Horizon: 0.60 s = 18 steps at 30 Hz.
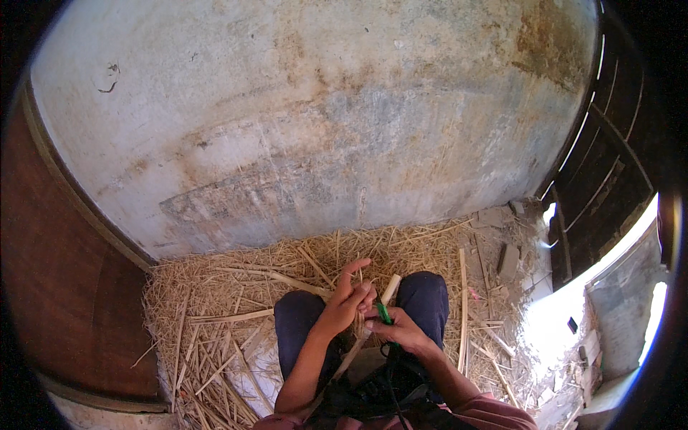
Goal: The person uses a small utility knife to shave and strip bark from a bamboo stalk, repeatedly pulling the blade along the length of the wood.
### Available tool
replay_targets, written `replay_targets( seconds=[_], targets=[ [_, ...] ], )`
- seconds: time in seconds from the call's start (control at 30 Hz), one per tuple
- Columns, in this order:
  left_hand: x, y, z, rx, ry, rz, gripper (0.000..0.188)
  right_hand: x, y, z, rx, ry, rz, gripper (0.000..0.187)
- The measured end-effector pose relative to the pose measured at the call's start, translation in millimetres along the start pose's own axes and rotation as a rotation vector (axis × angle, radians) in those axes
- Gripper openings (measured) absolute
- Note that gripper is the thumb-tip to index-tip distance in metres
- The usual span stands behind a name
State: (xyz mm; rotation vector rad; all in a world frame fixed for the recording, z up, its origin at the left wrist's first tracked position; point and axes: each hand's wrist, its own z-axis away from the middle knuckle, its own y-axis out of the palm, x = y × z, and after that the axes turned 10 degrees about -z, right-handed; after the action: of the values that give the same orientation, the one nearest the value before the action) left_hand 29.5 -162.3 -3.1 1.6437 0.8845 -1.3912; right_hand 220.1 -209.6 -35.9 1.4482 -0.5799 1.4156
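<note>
My left hand [347, 302] is raised between my knees. Its index finger points up, while its other fingers close on a thin pale strip, apparently split bamboo or cane. Close beside it, my right hand [401, 331] is closed around a narrow bright green object [383, 313], perhaps a tool handle; its kind is unclear. Just beyond the right fingers a pale round stick [390, 288] slants up. Below the hands, a long light strip [349, 358] runs down toward my lap. The fingers partly hide where these pieces meet.
Shavings and loose straw-like strips [215, 294] cover the floor around my knees. A long pale slat [463, 308] lies right of my right knee. A brick-like block [508, 262] rests farther right. Ahead stands a stained wall [322, 143]; a brown panel [79, 287] is at left.
</note>
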Motion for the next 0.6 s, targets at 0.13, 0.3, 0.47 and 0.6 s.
replay_targets(
  seconds=[0.13,0.3,0.47,0.6],
  targets=[
    [-4,2,-11,-0.008,-0.008,0.025,0.045,-1,6,1,-0.036,-0.029,-0.029,0.038],
    [-2,10,-20,-0.085,-0.016,0.146,0.038,-4,6,-1,-0.057,0.033,-0.112,0.036],
    [0,5,-30,-0.135,-0.044,0.157,0.043,-12,5,-3,-0.102,-0.005,-0.105,0.031],
    [9,-24,-52,-0.318,0.164,-0.028,0.050,-11,4,-2,-0.153,0.040,-0.141,0.029]
  ],
)
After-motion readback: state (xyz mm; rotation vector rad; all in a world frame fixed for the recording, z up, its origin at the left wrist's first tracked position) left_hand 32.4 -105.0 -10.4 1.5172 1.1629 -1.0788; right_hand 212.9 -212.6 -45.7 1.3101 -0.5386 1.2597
